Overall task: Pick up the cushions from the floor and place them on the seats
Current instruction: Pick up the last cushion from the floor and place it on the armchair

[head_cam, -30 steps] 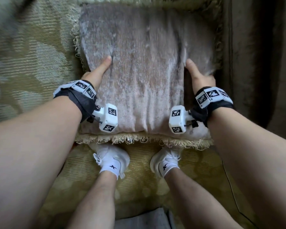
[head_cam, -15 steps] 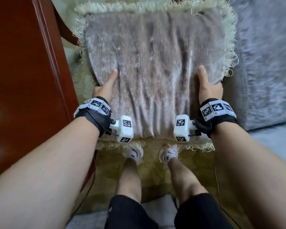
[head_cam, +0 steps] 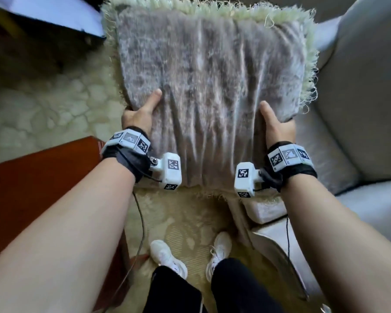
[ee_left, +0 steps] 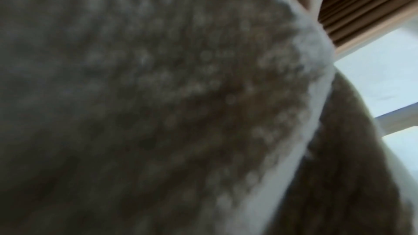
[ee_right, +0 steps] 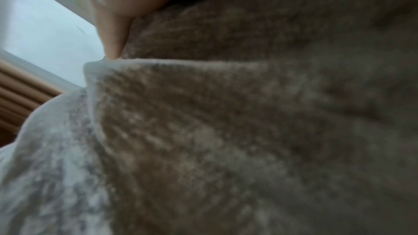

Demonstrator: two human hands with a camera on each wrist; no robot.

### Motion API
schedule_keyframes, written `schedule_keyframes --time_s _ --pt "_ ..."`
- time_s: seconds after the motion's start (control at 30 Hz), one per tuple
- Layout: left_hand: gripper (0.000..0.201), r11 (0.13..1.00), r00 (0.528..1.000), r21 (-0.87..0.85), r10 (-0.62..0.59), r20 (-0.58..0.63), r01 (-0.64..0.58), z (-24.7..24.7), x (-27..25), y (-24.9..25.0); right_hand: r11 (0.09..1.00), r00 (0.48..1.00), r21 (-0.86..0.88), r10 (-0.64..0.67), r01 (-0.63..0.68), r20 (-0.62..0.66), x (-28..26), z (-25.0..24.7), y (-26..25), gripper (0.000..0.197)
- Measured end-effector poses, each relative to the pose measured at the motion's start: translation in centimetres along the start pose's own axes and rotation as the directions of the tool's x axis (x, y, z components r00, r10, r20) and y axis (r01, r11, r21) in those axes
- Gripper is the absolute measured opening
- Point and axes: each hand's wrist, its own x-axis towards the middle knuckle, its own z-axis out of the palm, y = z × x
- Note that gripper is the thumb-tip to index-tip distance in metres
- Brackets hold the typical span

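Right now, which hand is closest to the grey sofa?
The right hand, holding the cushion beside the sofa; the left hand holds its opposite edge, above the rug.

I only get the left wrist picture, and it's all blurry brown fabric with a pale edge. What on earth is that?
Observer: The head view shows a grey-brown cushion with a pale fringe, held up above the floor.
Operator: Held by one hand?
Observer: Both. The left hand grips its left edge with the thumb on top, and the right hand grips its right edge the same way.
Operator: Where could it go?
Observer: A grey sofa stands just to the person's right, close beside the cushion.
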Motion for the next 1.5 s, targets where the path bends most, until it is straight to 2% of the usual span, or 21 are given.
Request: schedule_keyframes --time_s 0.1,0.2,0.23,0.3,0.5,0.53,0.63,0.67,0.83,0.87,0.93,1.0,1.07,1.13,1.2,1.27,1.43,1.5 --pt "0.052 0.997 0.996 -0.021 0.080 0.028 -0.080 0.6 -3.2 7.7 0.992 0.995 0.103 -0.065 0.073 -0.078 0.3 -3.3 -7.4 0.074" --pt "0.035 0.983 0.981 -0.043 0.182 0.067 -0.179 1.3 -7.1 14.4 0.970 0.982 0.184 -0.132 0.155 -0.132 0.3 -6.9 -13.8 0.068" --pt "0.039 0.973 0.970 -0.033 0.230 0.078 -0.228 1.7 -8.4 16.4 0.958 0.975 0.217 -0.156 0.188 -0.156 0.3 -8.1 -15.7 0.067" --pt "0.058 0.951 0.945 -0.034 0.310 0.106 -0.308 2.0 -10.4 20.0 0.934 0.961 0.259 -0.200 0.246 -0.190 0.0 -10.3 -19.2 0.068" --pt "0.060 0.894 0.883 -0.147 0.443 0.154 -0.423 3.8 -12.0 28.6 0.863 0.916 0.333 -0.304 0.381 -0.261 -1.5 -14.5 -26.9 0.059" --pt "0.069 0.880 0.866 -0.150 0.473 0.166 -0.452 4.1 -12.4 29.7 0.850 0.904 0.337 -0.316 0.404 -0.287 -1.6 -14.9 -28.0 0.059" --pt "0.119 0.839 0.841 -0.227 0.528 0.122 -0.494 4.9 -12.6 32.6 0.815 0.872 0.356 -0.329 0.456 -0.362 -1.9 -15.2 -30.5 0.064" --pt "0.124 0.825 0.831 -0.250 0.545 0.116 -0.506 5.4 -11.8 33.5 0.807 0.864 0.361 -0.333 0.468 -0.377 -2.0 -15.1 -31.2 0.065" --pt "0.126 0.801 0.806 -0.378 0.560 0.195 -0.464 6.7 -8.2 37.3 0.778 0.811 0.341 -0.341 0.527 -0.475 -2.0 -13.2 -34.0 0.066" --pt "0.121 0.801 0.788 -0.382 0.567 0.239 -0.460 6.2 -8.7 38.0 0.774 0.801 0.340 -0.335 0.534 -0.497 -1.9 -12.6 -34.4 0.067" --pt "0.099 0.803 0.739 -0.387 0.581 0.341 -0.453 5.8 -8.6 39.4 0.758 0.772 0.338 -0.326 0.558 -0.546 -2.0 -11.5 -35.2 0.071" --pt "0.093 0.798 0.710 -0.413 0.589 0.385 -0.439 6.3 -7.6 40.9 0.752 0.734 0.316 -0.311 0.578 -0.603 -2.1 -10.8 -36.0 0.077" --pt "0.102 0.786 0.671 -0.431 0.610 0.421 -0.444 7.1 -7.0 42.0 0.755 0.699 0.290 -0.294 0.588 -0.652 -2.3 -10.5 -36.3 0.082" --pt "0.121 0.783 0.656 -0.436 0.616 0.437 -0.444 8.4 -6.8 42.7 0.753 0.671 0.268 -0.292 0.601 -0.682 -2.5 -10.7 -36.2 0.084" --pt "0.134 0.788 0.652 -0.463 0.604 0.458 -0.406 10.5 -6.4 43.2 0.762 0.651 0.247 -0.282 0.598 -0.705 -2.3 -11.3 -36.0 0.077" --pt "0.138 0.817 0.635 -0.462 0.565 0.526 -0.345 13.7 -5.4 43.9 0.774 0.635 0.230 -0.268 0.589 -0.724 -2.0 -12.0 -36.0 0.069" --pt "0.113 0.852 0.543 -0.443 0.520 0.659 -0.279 19.0 -7.1 44.5 0.761 0.592 0.236 -0.230 0.604 -0.772 0.4 -14.9 -35.8 0.056" --pt "0.095 0.860 0.482 -0.436 0.509 0.713 -0.265 21.6 -7.7 44.6 0.771 0.582 0.232 -0.212 0.593 -0.785 1.7 -16.5 -35.5 0.049"
